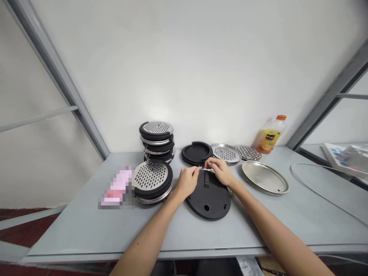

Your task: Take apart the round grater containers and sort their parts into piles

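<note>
Head view, centre of frame: left hand (186, 181) and right hand (220, 170) meet, fingertips pinched together on a small metal clip (204, 168) at the upper edge of a black round base (209, 195), which lies flat on the grey table (86, 226), steadying it.

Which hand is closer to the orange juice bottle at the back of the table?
Right. The right hand is nearer the orange juice bottle, which stands behind it to the right; the left hand sits farther left.

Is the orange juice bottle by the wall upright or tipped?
Upright: the juice bottle stands on the table, orange cap on top.
</note>
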### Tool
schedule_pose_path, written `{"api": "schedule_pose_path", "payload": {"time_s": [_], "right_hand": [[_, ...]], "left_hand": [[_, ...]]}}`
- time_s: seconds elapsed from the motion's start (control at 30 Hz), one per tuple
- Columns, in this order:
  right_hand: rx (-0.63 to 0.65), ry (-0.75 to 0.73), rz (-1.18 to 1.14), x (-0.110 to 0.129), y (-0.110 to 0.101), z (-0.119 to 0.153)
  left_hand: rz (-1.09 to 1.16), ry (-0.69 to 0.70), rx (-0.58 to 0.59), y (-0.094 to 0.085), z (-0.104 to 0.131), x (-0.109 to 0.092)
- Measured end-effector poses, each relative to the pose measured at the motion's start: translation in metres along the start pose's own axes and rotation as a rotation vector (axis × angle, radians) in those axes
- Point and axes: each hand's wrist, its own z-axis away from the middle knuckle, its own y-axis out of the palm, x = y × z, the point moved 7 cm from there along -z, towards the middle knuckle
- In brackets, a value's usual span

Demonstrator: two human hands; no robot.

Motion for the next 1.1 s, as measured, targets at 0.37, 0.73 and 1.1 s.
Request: {"api": "schedule_pose_path", "payload": {"time_s": [0.37, 0.73, 1.1], "right_hand": [[0.096, -0.059, -0.013, 0.016, 0.006, 0.003], [-0.024, 0.080, -0.121, 0.001, 0.000, -0.001], [0.009, 0.125, -0.197, 0.001, 0.003, -0.001]], "left_hand": [[-0.028, -0.007, -0.016, 0.001, 0.001, 0.002], [0.007, 0.009, -0.022, -0.003, 0.003, -0.005], [-0.014, 0.008, -0.015, -0.003, 0.003, -0.005]]}}
